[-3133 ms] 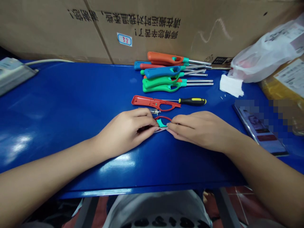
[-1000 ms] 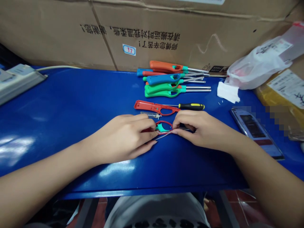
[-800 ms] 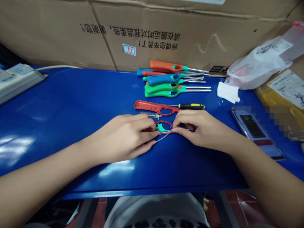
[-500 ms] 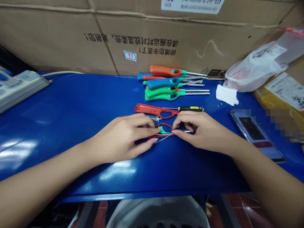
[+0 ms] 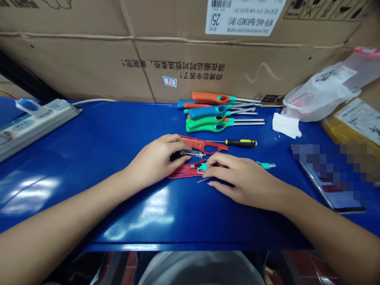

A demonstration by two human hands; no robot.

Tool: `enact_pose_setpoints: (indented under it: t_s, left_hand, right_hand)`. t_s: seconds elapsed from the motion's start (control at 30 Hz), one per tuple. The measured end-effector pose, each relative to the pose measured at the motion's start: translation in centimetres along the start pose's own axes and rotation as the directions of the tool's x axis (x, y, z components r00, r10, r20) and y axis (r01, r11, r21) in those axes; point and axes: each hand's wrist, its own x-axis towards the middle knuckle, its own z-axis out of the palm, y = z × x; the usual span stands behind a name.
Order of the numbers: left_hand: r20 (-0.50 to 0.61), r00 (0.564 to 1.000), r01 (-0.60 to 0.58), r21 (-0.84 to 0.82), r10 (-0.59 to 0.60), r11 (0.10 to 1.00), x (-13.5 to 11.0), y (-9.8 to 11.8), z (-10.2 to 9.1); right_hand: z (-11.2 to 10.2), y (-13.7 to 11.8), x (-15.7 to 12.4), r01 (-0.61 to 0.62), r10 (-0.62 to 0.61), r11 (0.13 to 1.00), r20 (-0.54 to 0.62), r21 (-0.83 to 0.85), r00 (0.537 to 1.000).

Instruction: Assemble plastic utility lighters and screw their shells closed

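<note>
A red lighter half-shell (image 5: 181, 171) with a teal trigger (image 5: 203, 166) lies on the blue table (image 5: 97, 142). My right hand (image 5: 237, 178) lies flat over its right part, fingers stretched out, fingertips at the trigger. A teal nozzle tip (image 5: 266, 165) sticks out past the hand. My left hand (image 5: 157, 160) pinches a small metal part (image 5: 192, 153) just above the shell. The other red half-shell (image 5: 206, 143) lies behind it, beside a black-and-yellow screwdriver (image 5: 242, 142). A thin wire (image 5: 203, 180) shows under my right fingers.
A pile of several coloured stick lighters (image 5: 213, 113) sits at the back by cardboard boxes (image 5: 89, 59). A power strip (image 5: 32, 122) lies far left. White tissue (image 5: 286, 124), a plastic bag (image 5: 320, 93) and a phone (image 5: 329, 180) lie at the right.
My left hand left the lower shell and moved back onto the small metal part. My right hand unpinched and flattened over the shell. The camera tilted up.
</note>
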Motion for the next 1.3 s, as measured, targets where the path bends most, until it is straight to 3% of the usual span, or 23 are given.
enact_pose_setpoints:
  t_s: [0.27, 0.43, 0.5, 0.6, 0.7, 0.77, 0.97, 1.17, 1.3]
  left_hand:
    - [0.007, 1.000, 0.013, -0.064, -0.012, 0.998, 0.1, -0.2, -0.1]
    - [0.075, 0.990, 0.137, -0.248, -0.122, 0.959, 0.1, 0.5, -1.4]
    - [0.186, 0.964, 0.252, -0.392, -0.191, 0.885, 0.2, 0.9, -1.8]
    - [0.349, 0.906, 0.411, -0.586, -0.240, 0.698, 0.3, 1.5, -1.9]
    - [0.424, 0.875, 0.478, -0.685, -0.234, 0.550, 0.5, 1.9, -1.9]
    - [0.441, 0.867, 0.494, -0.704, -0.231, 0.510, 0.5, 2.0, -1.9]
    - [0.477, 0.848, 0.519, -0.658, -0.232, 0.545, 0.3, 1.7, -2.1]
    - [0.511, 0.836, 0.535, -0.681, -0.199, 0.500, 0.1, 1.7, -2.1]
    - [0.522, 0.829, 0.527, -0.607, -0.201, 0.595, 0.2, 1.8, -2.4]
  right_hand:
    - [-0.2, 0.3, -0.1, -0.026, 0.026, 0.999, 0.010, -0.022, 1.000]
    - [-0.4, 0.4, 0.0, -0.060, 0.061, 0.998, 0.052, -0.009, 0.997]
    - [-0.7, 0.4, -0.1, -0.082, 0.081, 0.997, 0.071, 0.002, 0.994]
    - [-1.2, 0.4, -0.3, -0.119, 0.116, 0.993, 0.096, 0.026, 0.989]
    - [-1.5, 0.4, -0.5, -0.151, 0.144, 0.986, 0.095, 0.071, 0.985]
    - [-1.6, 0.5, -0.5, -0.172, 0.163, 0.979, 0.092, 0.106, 0.982]
    - [-1.6, 0.8, -0.3, -0.198, 0.189, 0.950, 0.060, 0.243, 0.980]
    - [-1.3, 0.8, -0.1, -0.194, 0.208, 0.915, -0.002, 0.355, 0.978]
    - [-1.2, 0.7, 0.0, -0.182, 0.210, 0.898, -0.025, 0.402, 0.977]
